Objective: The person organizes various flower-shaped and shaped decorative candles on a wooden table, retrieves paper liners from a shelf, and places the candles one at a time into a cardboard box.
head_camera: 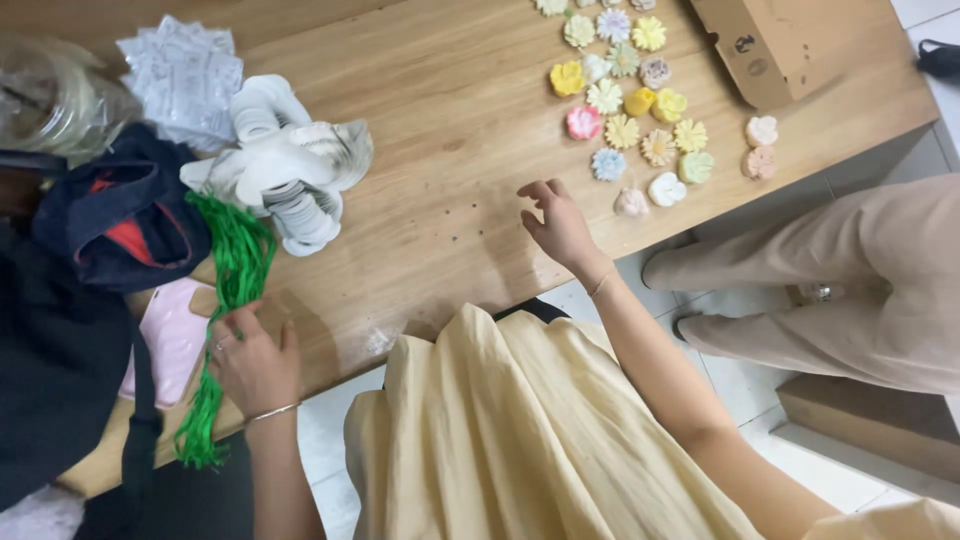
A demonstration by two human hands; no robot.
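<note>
My left hand (254, 362) rests at the near left edge of the wooden table (450, 130), its fingers on a bundle of green strands (233, 290) that hangs over the edge. My right hand (558, 224) hovers over bare wood near the front edge, fingers curled and apart, holding nothing. Just right of it lie several small flower-shaped pieces (633, 95) in pastel yellow, pink, blue, green and white; the nearest is a pale pink one (631, 203).
A heap of white round pieces (290, 165) and clear packets (185, 75) lies at the back left, beside a dark bag (120, 215). A cardboard box (790, 45) stands at the back right. Another person's legs in beige trousers (850, 290) are at the right.
</note>
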